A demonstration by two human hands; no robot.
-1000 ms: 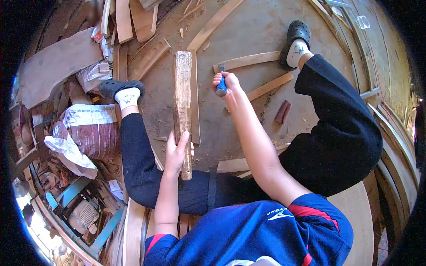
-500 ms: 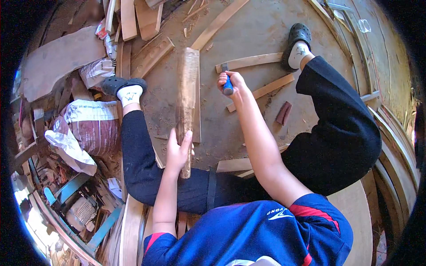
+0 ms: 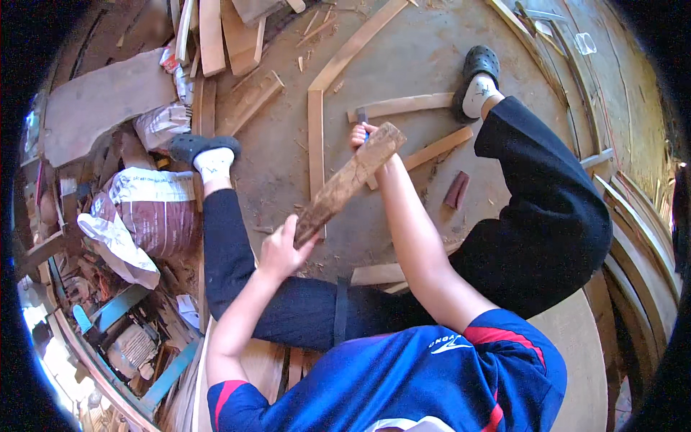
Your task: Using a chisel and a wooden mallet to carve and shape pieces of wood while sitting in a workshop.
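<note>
My left hand point(image 3: 283, 254) is closed around the lower end of a rough, dark-streaked wooden bar point(image 3: 349, 183), held diagonally up toward the right. Its upper end overlaps my right hand point(image 3: 360, 138), which is closed on the handle of a blue-handled chisel point(image 3: 370, 135). The chisel's metal blade shows above my fingers, at the left end of a pale curved plank point(image 3: 407, 101); whether they touch I cannot tell. The bar hides much of the handle. A short reddish wooden block point(image 3: 458, 188) lies beside my right forearm.
Planks point(image 3: 211, 39) are piled at the upper left. A brown-and-white sack point(image 3: 157, 219) lies by my left leg, with a motor point(image 3: 134, 349) below it. Long wooden strips point(image 3: 640, 278) lie at the right. Loose strips and shavings lie on the grey floor point(image 3: 273, 165) between my feet.
The wooden bar has swung from upright to diagonal, its upper end moving down and right over the chisel handle. My left hand has shifted slightly down; my right hand still grips the chisel.
</note>
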